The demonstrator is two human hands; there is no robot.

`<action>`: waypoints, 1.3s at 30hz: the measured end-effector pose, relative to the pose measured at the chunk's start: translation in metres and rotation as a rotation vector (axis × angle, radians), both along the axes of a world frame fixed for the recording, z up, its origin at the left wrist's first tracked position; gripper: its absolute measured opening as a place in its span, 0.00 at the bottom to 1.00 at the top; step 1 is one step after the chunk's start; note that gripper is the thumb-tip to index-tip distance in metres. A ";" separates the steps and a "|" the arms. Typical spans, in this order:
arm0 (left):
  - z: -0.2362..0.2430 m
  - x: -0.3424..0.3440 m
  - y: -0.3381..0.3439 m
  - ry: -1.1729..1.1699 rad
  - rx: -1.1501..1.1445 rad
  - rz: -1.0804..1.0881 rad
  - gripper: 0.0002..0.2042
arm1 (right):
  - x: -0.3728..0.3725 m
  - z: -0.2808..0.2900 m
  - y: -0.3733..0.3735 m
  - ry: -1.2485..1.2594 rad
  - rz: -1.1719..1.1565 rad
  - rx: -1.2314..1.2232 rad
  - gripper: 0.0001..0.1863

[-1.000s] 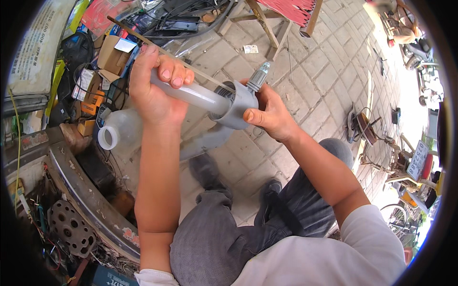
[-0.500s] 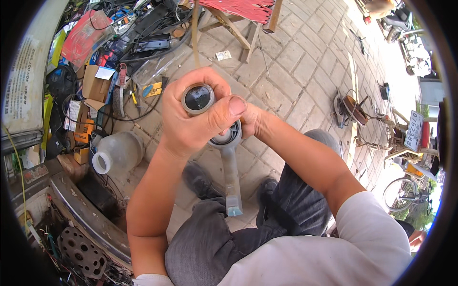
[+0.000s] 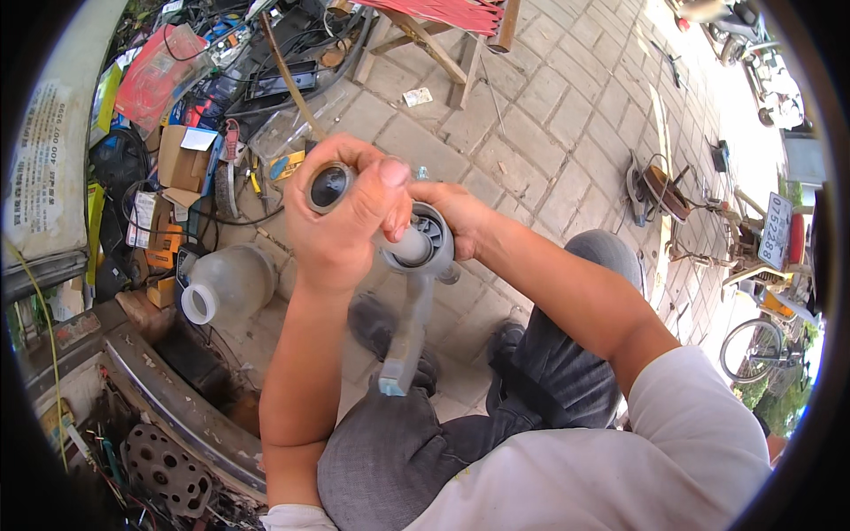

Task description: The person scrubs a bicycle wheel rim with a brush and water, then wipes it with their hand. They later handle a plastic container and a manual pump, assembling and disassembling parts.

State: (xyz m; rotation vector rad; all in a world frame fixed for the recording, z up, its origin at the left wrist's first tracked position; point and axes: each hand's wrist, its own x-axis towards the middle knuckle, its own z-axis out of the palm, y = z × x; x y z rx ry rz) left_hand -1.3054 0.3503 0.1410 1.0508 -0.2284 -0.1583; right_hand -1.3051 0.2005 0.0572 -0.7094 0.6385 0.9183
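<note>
My left hand (image 3: 332, 243) is wrapped round a grey tube (image 3: 329, 188) whose round, dark end faces up above the fist. The tube's pale lower part slants into the ring-shaped mouth of a grey part (image 3: 443, 243). Ribs show inside that ring, and a long arm reaches down from it to a light-blue tip over my knee. My right hand (image 3: 465, 217) grips the ring from its right side; some of its fingers are hidden behind the ring. A thin brown strip (image 3: 288, 78) stretches up and left from behind my left fist; its lower end is hidden.
A translucent plastic jug (image 3: 235, 281) lies at the left, near a cardboard box (image 3: 183, 164) and piled tools and cables. A red-topped folding stool (image 3: 452, 16) stands ahead on the paving (image 3: 549, 133). Lower left lies a holed metal plate (image 3: 166, 467). Vehicles stand far right.
Both hands and the grey part have tilted: the tube's end has moved left and the ring shows more openly. The arm's tip has swung left, and the brown strip now slants.
</note>
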 end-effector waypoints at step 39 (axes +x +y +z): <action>-0.123 -0.023 0.055 -0.327 1.535 0.318 0.26 | 0.078 0.085 -0.190 -1.027 0.306 -1.401 0.18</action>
